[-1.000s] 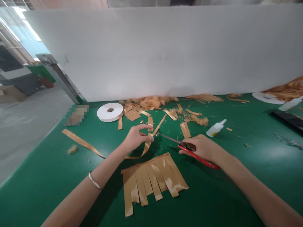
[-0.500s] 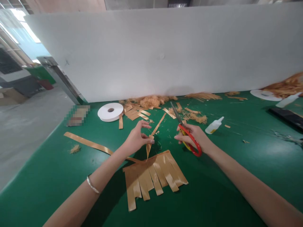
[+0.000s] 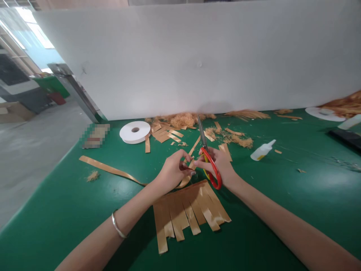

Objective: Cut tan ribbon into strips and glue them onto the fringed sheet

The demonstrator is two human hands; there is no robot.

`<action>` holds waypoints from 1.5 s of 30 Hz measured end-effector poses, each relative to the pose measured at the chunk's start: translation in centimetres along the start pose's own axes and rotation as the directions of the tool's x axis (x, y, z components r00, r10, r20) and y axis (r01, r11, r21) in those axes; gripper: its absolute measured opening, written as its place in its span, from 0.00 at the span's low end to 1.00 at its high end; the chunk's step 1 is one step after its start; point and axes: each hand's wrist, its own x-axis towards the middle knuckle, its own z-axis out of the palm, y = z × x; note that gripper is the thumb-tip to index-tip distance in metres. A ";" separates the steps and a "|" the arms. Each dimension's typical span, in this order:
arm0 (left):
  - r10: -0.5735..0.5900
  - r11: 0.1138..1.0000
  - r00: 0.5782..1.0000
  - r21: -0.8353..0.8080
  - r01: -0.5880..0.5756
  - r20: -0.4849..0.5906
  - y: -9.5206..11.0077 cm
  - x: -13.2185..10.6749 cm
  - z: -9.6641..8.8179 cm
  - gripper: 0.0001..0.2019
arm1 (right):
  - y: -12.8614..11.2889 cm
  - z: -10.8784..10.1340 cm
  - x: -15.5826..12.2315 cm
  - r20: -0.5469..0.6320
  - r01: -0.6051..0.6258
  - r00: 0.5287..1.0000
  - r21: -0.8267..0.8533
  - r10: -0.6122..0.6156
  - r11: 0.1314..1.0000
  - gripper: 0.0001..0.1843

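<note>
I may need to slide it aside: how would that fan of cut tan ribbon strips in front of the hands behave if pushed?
The fan of glossy tan ribbon strips lies flat and thin on the green table, so it is probably light and floppy. Its loose ends would likely splay or bunch rather than slide together.

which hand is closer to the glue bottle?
Right. The right hand, holding the red scissors, sits just left of the glue bottle. The left hand, pinching the ribbon strip, is farther left.

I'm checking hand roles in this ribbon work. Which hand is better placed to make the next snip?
Right, probably. The right hand already holds the red-handled scissors, blades pointing away, while the left hand pinches the gold ribbon beside it and would have to let go.
</note>
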 end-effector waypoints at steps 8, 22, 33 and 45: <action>-0.002 0.998 0.995 0.061 -0.004 0.096 -0.6 0.2 0.1 0.02 | -0.3 -2.3 1.0 -0.075 0.083 0.993 -0.128 -0.094 0.988 0.25; -0.025 1.000 1.000 -0.005 0.025 0.012 -0.7 0.5 -1.1 0.09 | -3.7 -7.3 0.3 -0.133 0.166 0.966 -0.341 -0.222 0.925 0.21; 0.005 0.998 0.998 0.068 0.000 -0.065 -0.2 1.1 -2.2 0.13 | -0.3 -8.9 -2.4 0.102 0.082 0.995 -0.700 -0.014 0.710 0.35; 0.025 0.994 0.999 0.111 -0.021 -0.041 0.3 1.1 -3.3 0.16 | -0.8 -8.5 -2.8 0.320 0.291 0.947 -0.851 -0.006 0.437 0.18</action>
